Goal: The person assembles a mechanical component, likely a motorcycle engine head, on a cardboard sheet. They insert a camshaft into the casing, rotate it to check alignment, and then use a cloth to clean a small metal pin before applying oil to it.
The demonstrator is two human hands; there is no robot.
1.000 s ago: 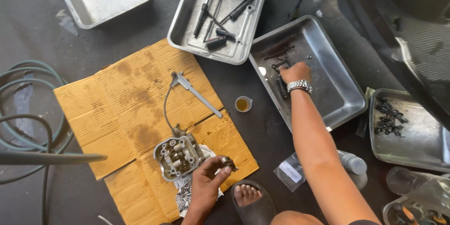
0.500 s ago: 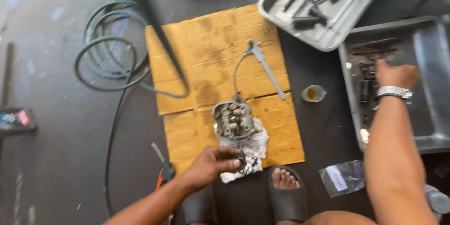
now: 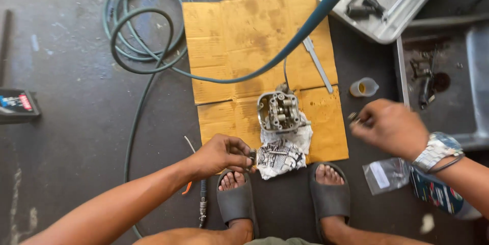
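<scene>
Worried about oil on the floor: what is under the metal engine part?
The engine part sits on crumpled printed paper, which lies on stained cardboard. What is directly beneath the part is covered.

We note a coiled green hose [image 3: 137, 31] on the dark floor, a small yellow-filled cup [image 3: 363, 87] beside stained cardboard [image 3: 239, 36], and a tool tray [image 3: 387, 26] upper right.

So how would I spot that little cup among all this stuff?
Find the big brown cardboard sheet on the dark floor. Just off its right edge, beside the flat metal bar, stands a small translucent cup. It alone holds yellowish liquid; everything nearby is grey metal.
</scene>
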